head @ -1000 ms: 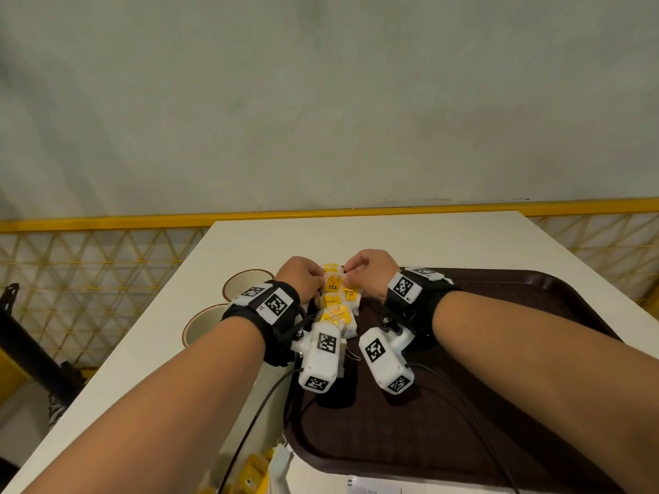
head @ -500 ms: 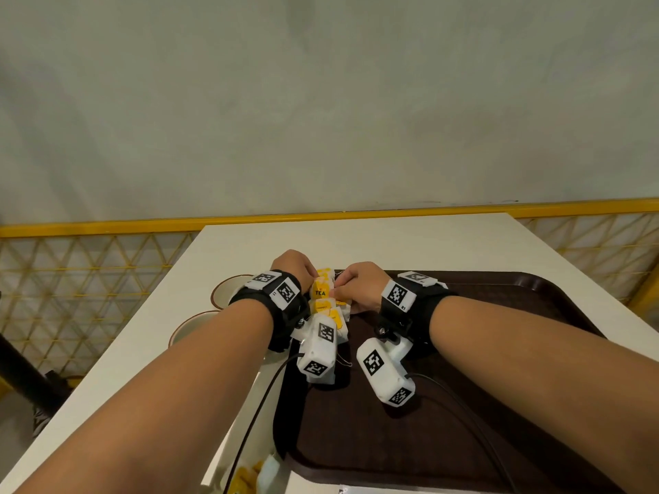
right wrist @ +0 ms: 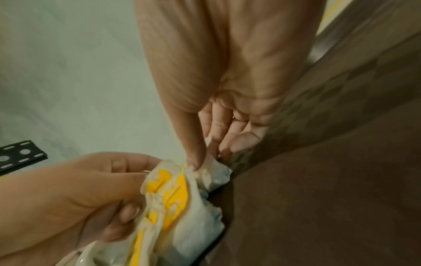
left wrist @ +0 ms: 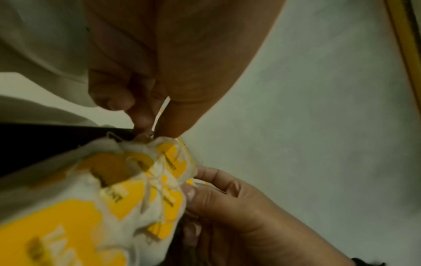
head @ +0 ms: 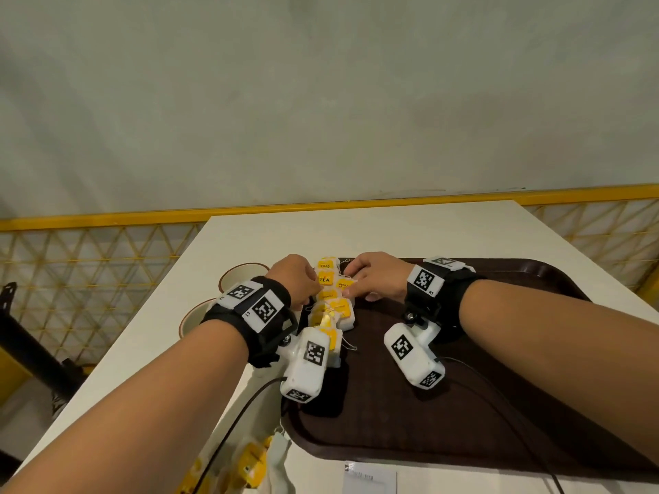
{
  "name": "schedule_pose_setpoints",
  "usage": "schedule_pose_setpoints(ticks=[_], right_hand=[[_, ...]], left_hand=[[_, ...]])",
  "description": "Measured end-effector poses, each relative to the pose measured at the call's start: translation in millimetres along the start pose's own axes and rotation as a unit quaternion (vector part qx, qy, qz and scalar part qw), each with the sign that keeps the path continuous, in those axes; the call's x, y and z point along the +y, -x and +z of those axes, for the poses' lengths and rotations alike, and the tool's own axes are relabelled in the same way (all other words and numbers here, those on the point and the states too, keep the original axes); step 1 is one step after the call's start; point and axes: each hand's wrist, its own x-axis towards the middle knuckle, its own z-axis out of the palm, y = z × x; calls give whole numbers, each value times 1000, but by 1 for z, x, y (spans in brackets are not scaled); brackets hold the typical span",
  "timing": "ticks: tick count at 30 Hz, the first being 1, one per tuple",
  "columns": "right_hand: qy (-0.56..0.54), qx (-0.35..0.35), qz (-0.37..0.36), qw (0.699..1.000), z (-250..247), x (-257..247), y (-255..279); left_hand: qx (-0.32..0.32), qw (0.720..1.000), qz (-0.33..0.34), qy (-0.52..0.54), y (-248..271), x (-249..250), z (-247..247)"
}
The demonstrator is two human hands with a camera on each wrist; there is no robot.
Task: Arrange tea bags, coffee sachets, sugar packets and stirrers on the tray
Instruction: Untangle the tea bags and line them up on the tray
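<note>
A row of white tea bags with yellow tags (head: 331, 297) lies along the left rim of the brown tray (head: 481, 386). My left hand (head: 313, 292) is on the row's left side. In the left wrist view my left hand (left wrist: 154, 132) pinches the top of a tea bag (left wrist: 141, 187) between thumb and curled fingers. My right hand (head: 351, 284) is on the row's right side. In the right wrist view my right hand (right wrist: 205, 156) holds the white edge of a tea bag (right wrist: 182, 194) between thumb and fingers.
Two brown-rimmed cups (head: 242, 276) (head: 194, 317) stand on the white table (head: 392, 229) left of the tray. More yellow-tagged tea bags (head: 253, 465) and a white paper (head: 371, 479) lie near the front edge. A yellow rail (head: 107, 221) runs behind the table.
Both hands stay on the tea bag row. They have spread slightly apart, so more yellow tags show between them.
</note>
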Motion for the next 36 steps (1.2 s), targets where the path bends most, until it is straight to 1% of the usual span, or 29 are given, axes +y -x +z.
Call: schedule_pose_setpoints(ticks=[5,9,13,17,21,24,26,28,31,34,36], right_hand=[[16,-10,-22,1000,1,0,9],[39,20,-14,999,0,-1,12],[39,13,-25,999,-2,-6,15],[14,21,-23,999,3,-13,14],[5,23,-18,1000,15,-18,10],[6,38,-11,999,23,-20,5],[11,47,-5,999,25,-21,4],[5,42,1,999,26,-21,5],[-11,40,7,999,25,-21,8],[-6,79,15,997,19,-21,11],[-26,90,38,995,14,-19,17]], left_hand=[[-9,1000,-5,-2,9,1,0],[-39,999,-17,13,15,-4,-3],[-51,998,16,-35,18,-8,-9],[-74,993,40,-88,20,-9,-13],[-105,989,44,-97,18,-13,-14],[-116,987,46,-99,15,-12,-16],[-134,985,46,-103,14,-10,-19],[-149,982,48,-109,13,-8,-20],[-134,983,56,-114,10,-4,-19],[-99,987,72,-102,4,2,-17],[-99,986,72,-116,0,6,-15]])
